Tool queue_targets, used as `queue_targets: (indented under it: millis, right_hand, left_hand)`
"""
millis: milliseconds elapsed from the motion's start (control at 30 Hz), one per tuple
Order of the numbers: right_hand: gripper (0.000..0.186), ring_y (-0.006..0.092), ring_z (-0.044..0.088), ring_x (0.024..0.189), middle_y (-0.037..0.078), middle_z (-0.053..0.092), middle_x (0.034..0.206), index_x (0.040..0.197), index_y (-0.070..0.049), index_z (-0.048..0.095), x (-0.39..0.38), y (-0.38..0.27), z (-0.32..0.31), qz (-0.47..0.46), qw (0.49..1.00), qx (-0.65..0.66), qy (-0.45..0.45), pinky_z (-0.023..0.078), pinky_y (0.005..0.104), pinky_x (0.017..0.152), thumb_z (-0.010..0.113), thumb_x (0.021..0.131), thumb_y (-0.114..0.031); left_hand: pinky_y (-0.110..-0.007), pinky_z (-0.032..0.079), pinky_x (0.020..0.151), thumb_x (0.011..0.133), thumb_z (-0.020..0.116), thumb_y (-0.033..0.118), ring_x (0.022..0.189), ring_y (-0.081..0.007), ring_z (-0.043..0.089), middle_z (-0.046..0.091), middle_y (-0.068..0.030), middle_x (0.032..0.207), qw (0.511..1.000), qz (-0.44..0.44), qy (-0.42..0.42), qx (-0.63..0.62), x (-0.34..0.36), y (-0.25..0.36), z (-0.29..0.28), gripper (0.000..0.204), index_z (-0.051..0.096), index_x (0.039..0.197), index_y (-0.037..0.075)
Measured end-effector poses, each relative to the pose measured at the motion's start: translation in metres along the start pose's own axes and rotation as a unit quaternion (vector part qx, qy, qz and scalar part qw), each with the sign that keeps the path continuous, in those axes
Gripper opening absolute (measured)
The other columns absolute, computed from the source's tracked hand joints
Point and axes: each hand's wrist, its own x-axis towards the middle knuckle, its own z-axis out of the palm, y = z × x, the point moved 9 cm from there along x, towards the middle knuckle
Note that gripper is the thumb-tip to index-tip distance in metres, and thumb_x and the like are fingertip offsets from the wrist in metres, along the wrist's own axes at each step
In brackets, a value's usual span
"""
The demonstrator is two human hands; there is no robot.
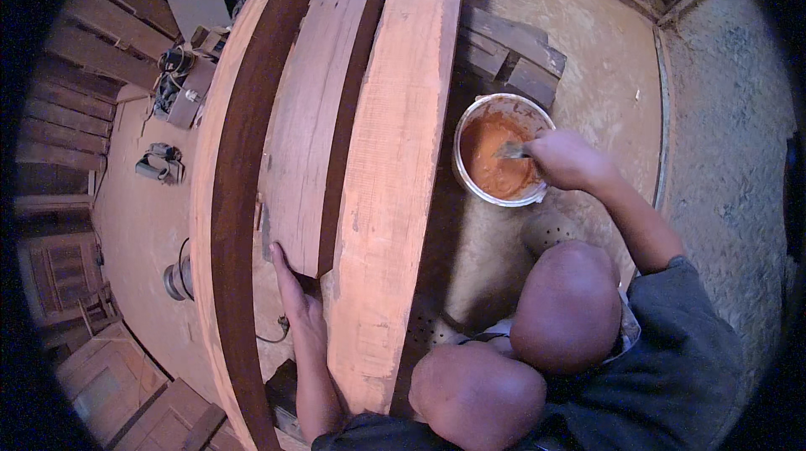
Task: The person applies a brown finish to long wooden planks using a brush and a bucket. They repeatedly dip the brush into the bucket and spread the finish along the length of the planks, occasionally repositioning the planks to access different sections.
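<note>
My right hand (571, 160) is closed round a putty knife (510, 150), its metal blade dipped in orange-brown paste. The paste (495, 172) fills the lower part of a white bucket (460, 167), whose inner wall is smeared with it. My left hand (304, 308) reaches up between the long wooden beams, beside the lower end of the middle plank (300, 149). Its thumb is stretched upward and the other fingers are mostly hidden. A thin, flat greyish piece (264, 231) shows at its fingertips; its kind is unclear.
A broad, pale-faced beam (390, 165) runs between my hands, and another curved beam (231, 165) stands farther left. Dark wooden blocks (512, 52) lie behind the bucket. Sandals (159, 163) and a box with cables (186, 94) are on the left floor. My knees are near the bucket.
</note>
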Motion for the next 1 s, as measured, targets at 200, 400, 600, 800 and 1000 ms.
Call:
queue_targets:
  millis: [200,400,600,800,1000]
  right_hand:
    - [0.018,0.0361,0.068,0.081,0.020,0.069,0.084,0.082,-0.001,0.070,0.072,-0.026,0.038,0.022,0.999,0.004,0.049,0.055,0.0451,0.072,0.053,0.079,-0.006]
    - [0.021,0.0362,0.068,0.083,0.023,0.067,0.088,0.085,0.003,0.068,0.060,-0.039,0.044,0.010,0.999,0.035,-0.019,0.055,0.0453,0.073,0.051,0.080,-0.008]
    - [0.022,0.0375,0.067,0.082,0.024,0.067,0.087,0.084,0.003,0.068,0.068,-0.022,0.030,0.027,0.998,0.045,0.025,0.055,0.0463,0.074,0.050,0.081,-0.009]
    - [0.024,0.0389,0.066,0.083,0.025,0.066,0.086,0.086,0.001,0.068,0.082,-0.026,0.065,0.003,0.998,0.067,0.015,0.053,0.0470,0.074,0.052,0.081,-0.016]
    - [0.023,0.0363,0.065,0.080,0.019,0.067,0.089,0.096,-0.004,0.068,0.035,-0.021,0.023,-0.136,0.983,0.067,-0.106,0.051,0.0441,0.073,0.057,0.080,-0.018]
  left_hand:
    - [-0.035,0.029,0.109,0.087,0.053,0.060,0.132,-0.0250,0.037,0.036,-0.0145,0.145,1.000,-0.005,0.002,0.017,0.001,0.002,-0.010,0.085,0.028,0.143,0.001]
    - [-0.036,0.027,0.110,0.087,0.051,0.061,0.134,-0.0261,0.034,0.033,-0.0146,0.147,0.999,0.000,0.027,0.043,0.003,0.003,-0.021,0.087,0.025,0.146,0.002]
    - [-0.036,0.026,0.111,0.088,0.049,0.063,0.136,-0.0263,0.031,0.030,-0.0151,0.148,0.998,0.005,0.005,0.054,0.014,-0.003,-0.025,0.088,0.022,0.147,0.004]
    - [-0.047,0.040,0.103,0.089,0.046,0.061,0.126,-0.0306,0.044,0.041,-0.0162,0.140,0.997,0.018,0.020,0.072,0.017,-0.009,-0.024,0.077,0.033,0.142,0.006]
    - [-0.035,0.025,0.111,0.089,0.048,0.061,0.135,-0.0246,0.033,0.034,-0.0148,0.147,0.999,0.012,0.006,0.039,0.013,-0.004,-0.029,0.084,0.026,0.145,0.002]
